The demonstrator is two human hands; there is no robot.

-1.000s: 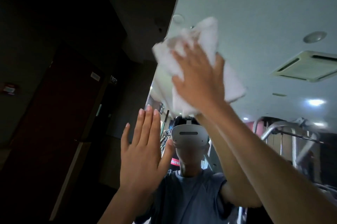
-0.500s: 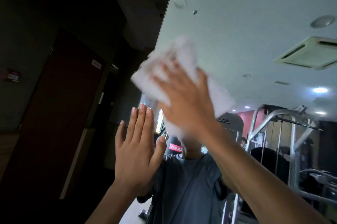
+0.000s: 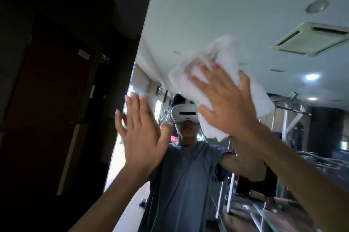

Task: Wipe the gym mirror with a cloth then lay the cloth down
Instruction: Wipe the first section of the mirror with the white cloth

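Mirror fills the right and centre; its left edge runs slantwise up. A dark door is left of it, in shadow. Reflected in the glass are a ceiling vent, a lit lamp, a pale machine frame and the person's headset.

Right hand has fingers spread and straight, pressing the cloth flat on the mirror. The cloth is white, bunched and blurred, and partly covers the reflected head. Left hand holds nothing, fingers straight and together, palm to the glass near its left edge (contact not certain). Both forearms cross the lower view.
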